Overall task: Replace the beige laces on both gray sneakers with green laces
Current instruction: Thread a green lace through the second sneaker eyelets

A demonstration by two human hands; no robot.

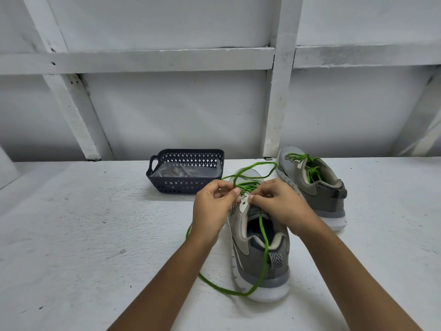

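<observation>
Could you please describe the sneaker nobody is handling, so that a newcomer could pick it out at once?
On the white table, look to the back edge, at the foot of the upright wall post. A gray sneaker stands there, right of the dark basket. Unlike the nearer sneaker, it is untouched and its green lace trails no loops.

Our left hand (212, 207) and right hand (280, 205) cover the eyelets of the near sneaker (253, 249); we cannot tell what lies in the basket (167, 185).
</observation>
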